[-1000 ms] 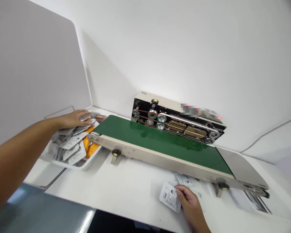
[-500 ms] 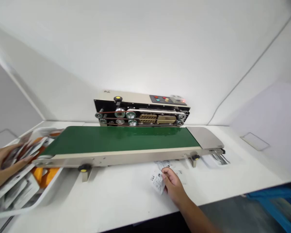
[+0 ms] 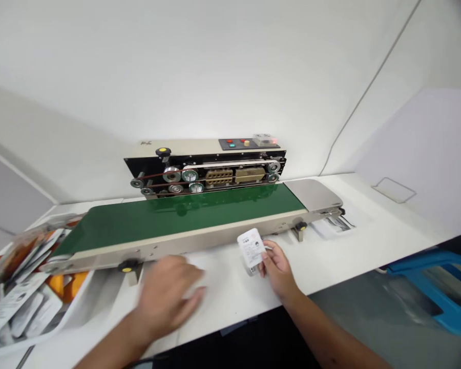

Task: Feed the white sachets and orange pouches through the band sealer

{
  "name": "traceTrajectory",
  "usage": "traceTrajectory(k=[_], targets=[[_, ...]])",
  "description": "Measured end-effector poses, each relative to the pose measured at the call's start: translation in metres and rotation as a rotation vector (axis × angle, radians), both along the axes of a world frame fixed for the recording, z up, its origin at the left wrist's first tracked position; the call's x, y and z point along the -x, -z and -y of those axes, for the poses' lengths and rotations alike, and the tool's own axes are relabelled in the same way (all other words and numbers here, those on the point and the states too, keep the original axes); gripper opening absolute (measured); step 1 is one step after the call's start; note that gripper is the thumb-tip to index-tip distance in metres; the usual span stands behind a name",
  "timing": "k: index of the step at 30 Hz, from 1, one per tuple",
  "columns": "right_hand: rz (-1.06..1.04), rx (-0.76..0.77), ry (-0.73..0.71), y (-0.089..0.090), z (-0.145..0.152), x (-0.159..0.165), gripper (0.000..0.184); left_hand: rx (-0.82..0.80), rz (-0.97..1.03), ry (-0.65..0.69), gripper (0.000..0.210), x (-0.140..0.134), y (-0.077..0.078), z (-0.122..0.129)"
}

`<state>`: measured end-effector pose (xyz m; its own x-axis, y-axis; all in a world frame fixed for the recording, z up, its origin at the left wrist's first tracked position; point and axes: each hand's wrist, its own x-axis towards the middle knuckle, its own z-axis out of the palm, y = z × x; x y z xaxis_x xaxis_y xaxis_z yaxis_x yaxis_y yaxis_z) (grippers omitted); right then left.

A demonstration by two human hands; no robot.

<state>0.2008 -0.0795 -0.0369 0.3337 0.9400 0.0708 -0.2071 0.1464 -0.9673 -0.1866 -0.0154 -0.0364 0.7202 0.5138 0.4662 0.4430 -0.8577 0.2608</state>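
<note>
My right hand (image 3: 277, 269) pinches a small white printed packet (image 3: 251, 247) by its right edge, above the white table in front of the sealing machine's conveyor. Beneath that packet, part of another printed piece shows; I cannot tell whether it is separate. My left hand (image 3: 172, 292), blurred by motion, is over the table left of the packet. Its thumb stands apart from the fingers, and nothing shows in it. The band sealer (image 3: 207, 174), with rollers and brass blocks, stands behind its green belt (image 3: 184, 210).
At the left, a white bin (image 3: 80, 312) holds many packets, some orange, partly under the belt's end. A small clear tray (image 3: 336, 225) sits below the grey plate (image 3: 313, 195) at the right. A blue stool (image 3: 418, 282) stands by the table's right front.
My left hand has left the packets in the bin and moved right, over the table. My right hand has raised the packet and turned its printed face toward me. The view has shifted.
</note>
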Motion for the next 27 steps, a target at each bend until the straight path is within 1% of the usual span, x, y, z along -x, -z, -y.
traceTrajectory(k=[1, 2, 3, 4, 5, 6, 7, 8, 9, 11, 13, 15, 18, 20, 22, 25, 26, 27], targets=[[0.014, -0.031, 0.072, -0.008, 0.003, -0.008, 0.042, -0.047, -0.019, 0.057, 0.025, -0.070, -0.021, 0.000], [0.031, -0.068, 0.153, -0.018, 0.004, -0.019, 0.041, -0.100, -0.051, 0.183, 0.015, -0.132, -0.037, -0.001], [0.047, -0.117, 0.250, -0.030, 0.004, -0.033, 0.040, -0.130, -0.089, 0.281, 0.017, -0.181, -0.047, -0.001], [0.063, -0.171, 0.345, -0.044, 0.001, -0.050, 0.039, -0.158, -0.117, 0.333, 0.024, -0.217, -0.052, -0.002], [0.077, -0.223, 0.419, -0.059, -0.004, -0.068, 0.040, -0.180, -0.138, 0.360, 0.029, -0.241, -0.051, -0.004], [0.083, -0.289, 0.513, -0.076, -0.012, -0.087, 0.040, -0.192, -0.142, 0.363, 0.031, -0.254, -0.047, -0.007], [0.100, -0.320, 0.560, -0.092, -0.022, -0.107, 0.040, -0.187, -0.136, 0.348, 0.030, -0.259, -0.040, -0.011], [0.124, -0.320, 0.586, -0.107, -0.033, -0.125, 0.040, -0.167, -0.117, 0.337, 0.028, -0.259, -0.032, -0.015], [0.140, -0.284, 0.595, -0.120, -0.046, -0.142, 0.039, -0.132, -0.095, 0.328, 0.026, -0.255, -0.024, -0.020], [0.144, -0.142, 0.554, -0.141, -0.072, -0.170, 0.036, -0.058, -0.065, 0.333, 0.028, -0.245, -0.012, -0.030], [0.130, -0.002, 0.466, -0.152, -0.094, -0.186, 0.032, 0.004, -0.016, 0.327, 0.027, -0.238, -0.008, -0.037], [0.128, 0.081, 0.376, -0.155, -0.112, -0.191, 0.023, 0.040, 0.033, 0.310, 0.028, -0.234, -0.008, -0.040], [0.154, 0.137, 0.267, -0.154, -0.129, -0.182, 0.012, 0.067, 0.067, 0.308, 0.029, -0.235, -0.008, -0.042], [0.184, 0.158, 0.194, -0.153, -0.137, -0.172, 0.012, 0.084, 0.067, 0.317, 0.029, -0.236, -0.008, -0.042], [0.221, 0.165, 0.146, -0.152, -0.142, -0.162, 0.016, 0.102, 0.057, 0.315, 0.028, -0.236, -0.008, -0.042], [0.294, 0.160, 0.158, -0.152, -0.137, -0.149, 0.030, 0.154, 0.022, 0.285, 0.022, -0.236, -0.013, -0.041], [0.333, 0.143, 0.200, -0.150, -0.131, -0.144, 0.035, 0.181, 0.004, 0.272, 0.018, -0.235, -0.014, -0.041], [0.401, 0.105, 0.276, -0.147, -0.123, -0.138, 0.039, 0.210, -0.017, 0.267, 0.016, -0.235, -0.015, -0.040]])
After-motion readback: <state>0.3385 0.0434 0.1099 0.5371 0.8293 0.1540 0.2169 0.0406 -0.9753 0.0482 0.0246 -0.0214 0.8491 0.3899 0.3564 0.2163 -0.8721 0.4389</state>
